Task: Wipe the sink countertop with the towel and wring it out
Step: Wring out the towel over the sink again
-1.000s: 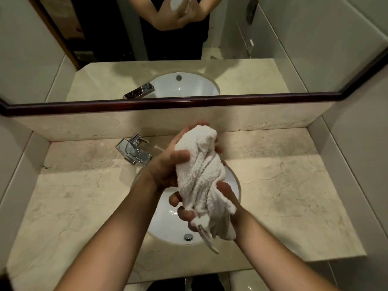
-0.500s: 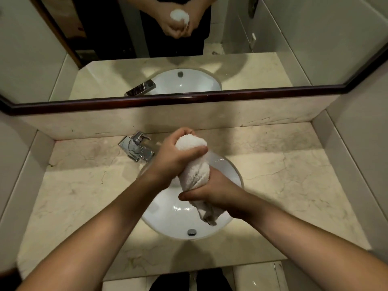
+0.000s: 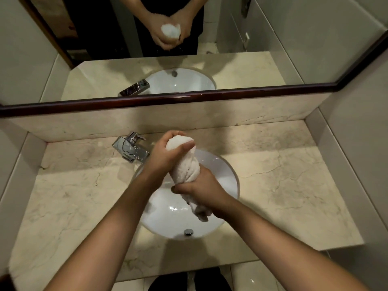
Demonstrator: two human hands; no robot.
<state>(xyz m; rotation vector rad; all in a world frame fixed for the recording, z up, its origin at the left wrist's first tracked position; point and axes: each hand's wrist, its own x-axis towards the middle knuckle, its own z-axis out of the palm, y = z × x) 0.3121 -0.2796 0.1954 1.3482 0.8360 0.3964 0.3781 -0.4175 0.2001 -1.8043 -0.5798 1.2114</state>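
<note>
Two grips on one towel (image 3: 186, 167): my left hand (image 3: 165, 157) clenches its top, right hand (image 3: 202, 189) its lower part, over the sink (image 3: 226, 179). Step: wringing. Next, I judge: counter-twist harder, drips kept inside.

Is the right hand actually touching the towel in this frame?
Touching. The head view shows the right hand wrapped round the lower part of the twisted towel, above the sink.
</note>
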